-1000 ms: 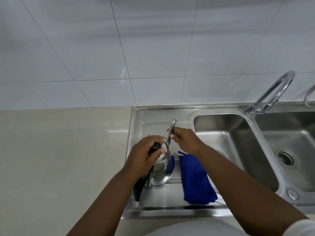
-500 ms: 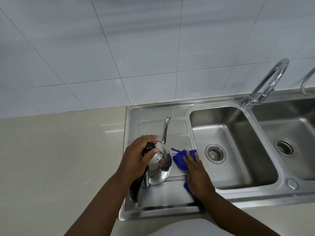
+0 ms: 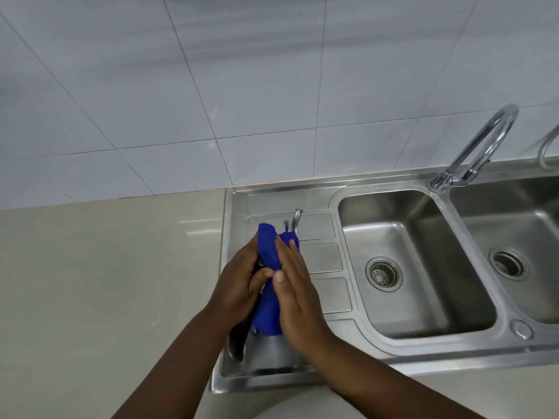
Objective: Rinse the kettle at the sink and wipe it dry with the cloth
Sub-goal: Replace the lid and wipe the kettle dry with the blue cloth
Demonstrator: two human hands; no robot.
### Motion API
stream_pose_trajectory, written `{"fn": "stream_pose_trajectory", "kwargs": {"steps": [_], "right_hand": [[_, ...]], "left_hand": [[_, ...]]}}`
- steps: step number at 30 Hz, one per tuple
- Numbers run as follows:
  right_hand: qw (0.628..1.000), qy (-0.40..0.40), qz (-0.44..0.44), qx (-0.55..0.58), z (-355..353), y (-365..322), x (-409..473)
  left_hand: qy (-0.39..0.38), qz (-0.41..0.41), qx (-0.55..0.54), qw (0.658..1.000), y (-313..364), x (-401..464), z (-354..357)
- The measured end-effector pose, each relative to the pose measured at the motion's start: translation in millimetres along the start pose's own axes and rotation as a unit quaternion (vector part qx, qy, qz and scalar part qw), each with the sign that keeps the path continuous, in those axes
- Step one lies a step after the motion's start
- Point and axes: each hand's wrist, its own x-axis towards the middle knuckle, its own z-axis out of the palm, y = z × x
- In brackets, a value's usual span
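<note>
The steel kettle stands on the sink's drainboard (image 3: 323, 258), mostly hidden; only its thin curved spout (image 3: 296, 218) and its black handle (image 3: 239, 340) show. A blue cloth (image 3: 267, 252) is draped over the kettle's body. My left hand (image 3: 239, 282) grips the kettle at the top of the handle, thumb toward the cloth. My right hand (image 3: 295, 285) lies flat on the cloth, fingers extended, pressing it against the kettle's right side.
A steel basin with a drain (image 3: 383, 273) lies to the right of the drainboard, and a second basin (image 3: 508, 264) beyond it. A curved chrome tap (image 3: 484, 140) rises between them. Beige countertop (image 3: 106, 282) spreads to the left; white tiled wall behind.
My right hand left the spout, went down to the blue cloth on the drainboard, picked it up and now presses it over the kettle. My left hand has stayed on the kettle.
</note>
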Motion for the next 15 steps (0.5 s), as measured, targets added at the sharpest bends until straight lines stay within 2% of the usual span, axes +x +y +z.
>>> {"fn": "stream_pose_trajectory", "kwargs": {"steps": [2, 4, 6, 9, 10, 12, 14, 15], "right_hand": [[0.997, 0.032, -0.035, -0.054, 0.0, 26.9, -1.8], [0.992, 0.078, 0.062, 0.071, -6.5, 51.4, -0.8], [0.963, 0.109, 0.178, 0.172, -11.0, 70.1, 1.0], [0.934, 0.122, 0.272, 0.2, -9.8, 75.7, 3.3], [0.932, 0.129, 0.268, 0.207, -6.6, 68.8, 5.1], [0.959, 0.148, 0.184, 0.153, 5.9, 48.9, 6.6], [0.984, 0.161, 0.062, 0.035, 20.0, 27.5, 4.2], [0.986, 0.166, 0.012, -0.027, 23.7, 21.6, 2.6]], "left_hand": [[-0.012, 0.006, 0.021, 1.0, -2.2, -0.7, -0.7], [-0.007, 0.008, 0.043, 0.999, -3.4, -1.4, -1.5], [0.003, -0.002, 0.047, 0.999, -3.1, -1.1, -0.7], [0.019, -0.014, 0.046, 0.999, -3.9, -1.6, 1.3], [0.024, -0.02, 0.046, 0.998, -4.9, -2.4, 1.6], [0.038, -0.031, 0.039, 0.998, -5.4, -2.9, 3.0], [0.057, -0.032, 0.014, 0.998, -0.6, -3.4, 8.3], [0.067, -0.032, -0.002, 0.997, 3.3, -3.9, 12.2]]}}
